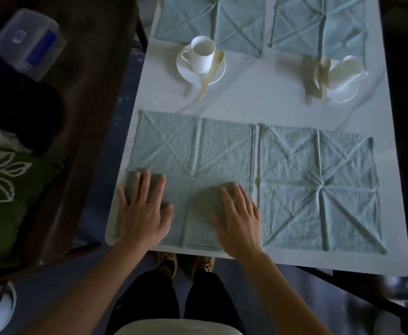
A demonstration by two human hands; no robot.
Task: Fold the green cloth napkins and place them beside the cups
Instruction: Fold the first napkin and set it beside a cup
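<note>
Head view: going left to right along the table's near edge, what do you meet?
Left hand → right hand → near-right napkin. The near-left napkin lies under both hands, so it is left out.

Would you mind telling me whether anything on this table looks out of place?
The right-hand cup seems to lean steeply on its saucer, unlike the upright left cup; glare blurs it, so I cannot be sure.

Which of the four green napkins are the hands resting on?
The near-left napkin, at the front left corner of the table. Both the left hand and right hand lie flat on it; the other three lie untouched.
</note>
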